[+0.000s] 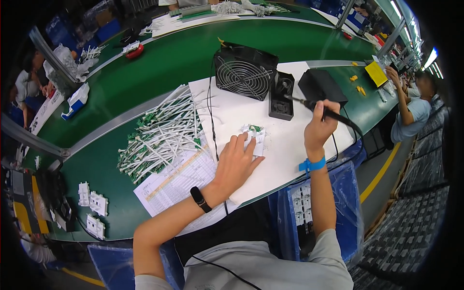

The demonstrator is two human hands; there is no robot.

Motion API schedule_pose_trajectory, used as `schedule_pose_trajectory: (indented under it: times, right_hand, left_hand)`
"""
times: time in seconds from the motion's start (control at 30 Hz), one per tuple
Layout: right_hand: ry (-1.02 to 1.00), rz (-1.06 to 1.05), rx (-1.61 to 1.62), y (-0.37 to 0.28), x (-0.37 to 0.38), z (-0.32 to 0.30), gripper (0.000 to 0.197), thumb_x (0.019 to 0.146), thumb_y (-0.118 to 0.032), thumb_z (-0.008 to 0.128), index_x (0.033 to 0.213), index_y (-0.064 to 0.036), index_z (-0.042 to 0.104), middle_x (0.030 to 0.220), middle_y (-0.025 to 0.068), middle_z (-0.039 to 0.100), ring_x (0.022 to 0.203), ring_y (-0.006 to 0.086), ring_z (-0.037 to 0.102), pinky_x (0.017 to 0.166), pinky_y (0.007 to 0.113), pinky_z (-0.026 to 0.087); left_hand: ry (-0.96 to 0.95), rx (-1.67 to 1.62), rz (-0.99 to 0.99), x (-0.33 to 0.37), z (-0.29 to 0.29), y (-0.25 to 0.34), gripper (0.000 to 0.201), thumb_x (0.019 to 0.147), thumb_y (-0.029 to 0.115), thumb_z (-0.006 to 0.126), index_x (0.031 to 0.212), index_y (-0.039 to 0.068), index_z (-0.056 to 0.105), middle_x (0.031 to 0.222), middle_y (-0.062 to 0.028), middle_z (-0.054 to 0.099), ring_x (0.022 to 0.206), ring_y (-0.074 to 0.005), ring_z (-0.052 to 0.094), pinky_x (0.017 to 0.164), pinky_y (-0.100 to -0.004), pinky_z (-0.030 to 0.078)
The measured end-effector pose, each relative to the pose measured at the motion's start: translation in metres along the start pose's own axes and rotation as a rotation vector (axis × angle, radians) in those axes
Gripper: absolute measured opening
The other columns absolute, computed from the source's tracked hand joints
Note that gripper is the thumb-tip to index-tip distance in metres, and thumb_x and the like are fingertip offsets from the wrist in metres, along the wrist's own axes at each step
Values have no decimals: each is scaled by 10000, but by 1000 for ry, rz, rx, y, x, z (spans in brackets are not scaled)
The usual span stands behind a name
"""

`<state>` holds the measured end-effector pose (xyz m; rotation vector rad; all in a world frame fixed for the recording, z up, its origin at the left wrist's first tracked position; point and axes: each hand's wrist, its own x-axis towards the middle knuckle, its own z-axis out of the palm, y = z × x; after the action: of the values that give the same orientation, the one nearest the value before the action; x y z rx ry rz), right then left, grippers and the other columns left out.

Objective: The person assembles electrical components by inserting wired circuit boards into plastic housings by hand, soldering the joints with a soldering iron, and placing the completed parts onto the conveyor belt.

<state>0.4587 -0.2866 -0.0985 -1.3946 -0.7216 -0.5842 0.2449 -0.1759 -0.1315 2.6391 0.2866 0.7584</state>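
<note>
My left hand (237, 162) reaches over the white board (282, 159), fingers stretched and thumb spread apart. Its fingertips rest on a white plastic fixture (259, 141) that carries a small green circuit board (255, 128); the fingers partly cover both. Raised to the right, my right hand (321, 126) is closed round the dark handle of a soldering iron (309, 103). The iron's metal tip points left, over the black soldering stand (281, 107); whether it touches the stand, I cannot tell.
Behind the fixture stands a black fan (244, 72), with a black box (323, 87) to the right. White cables with green boards (164, 133) lie heaped left, above a printed sheet (179, 181). White plastic pieces (99, 204) sit farther left. A co-worker (411, 116) is at right.
</note>
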Motion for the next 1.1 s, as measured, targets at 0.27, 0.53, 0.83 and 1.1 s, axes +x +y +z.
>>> schedule_pose_trajectory:
  times: [0.27,0.53,0.83,1.1]
  right_hand:
    - [-385,-62,-515,47,32,43,175,986,-224,670,979,-56,622,753,153,664,654,326,658,598,402,498]
    - [-432,68,-461,32,25,40,181,984,-168,660,1092,-28,624,879,164,679,746,314,649,699,395,506]
    - [-508,207,-318,-7,-42,-10,171,930,-136,712,974,11,635,726,79,597,661,201,563,629,350,460]
    - [-773,368,-203,-94,-71,-5,98,980,-67,650,922,1,610,723,-40,532,667,25,451,577,222,355]
  left_hand:
    - [10,-1,27,0,4,2,513,844,293,793,1212,-41,667,1213,-215,610,1076,-334,573,867,-398,517]
    - [38,-49,19,-2,2,-2,490,831,266,798,1191,-44,677,1223,-212,604,1109,-348,557,924,-402,511]
    - [60,-354,-180,17,-120,-18,460,737,277,814,1088,-12,740,1153,-188,670,1082,-349,640,961,-397,507]
    - [285,263,-673,50,-194,-282,576,775,432,813,1124,-18,733,1038,-259,736,949,-394,707,831,-452,554]
